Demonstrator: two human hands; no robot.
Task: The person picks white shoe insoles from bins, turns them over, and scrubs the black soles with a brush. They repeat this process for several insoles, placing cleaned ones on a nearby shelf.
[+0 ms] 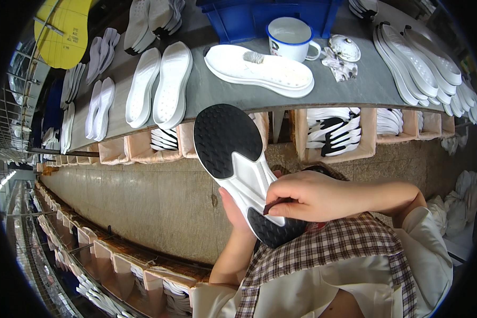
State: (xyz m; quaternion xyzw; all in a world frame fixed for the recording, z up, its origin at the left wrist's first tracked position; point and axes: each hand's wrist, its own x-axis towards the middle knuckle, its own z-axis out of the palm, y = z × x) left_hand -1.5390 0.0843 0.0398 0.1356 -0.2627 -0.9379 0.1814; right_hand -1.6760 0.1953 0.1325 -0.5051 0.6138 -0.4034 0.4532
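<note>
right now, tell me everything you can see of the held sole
The sole shows its underside: black textured pads at both ends, white grooved middle. It looks rubbery. It slants, wide end toward the bench, narrow end toward the apron. The left hand holds it; the right hand, pinching a dark scrap, is at the narrow end.

The black-and-white shoe sole (250,175) slants, tread showing.

On the table (199,90), a shoe sole (249,66) lies before a mug (287,40) — a crate (238,24) behind both, a lid (346,47) right of the mug. Paired soles (172,82) lie left, stacked soles (408,61) right. Below its near edge, a bin (368,135); before it — the held sole (228,143).
</note>
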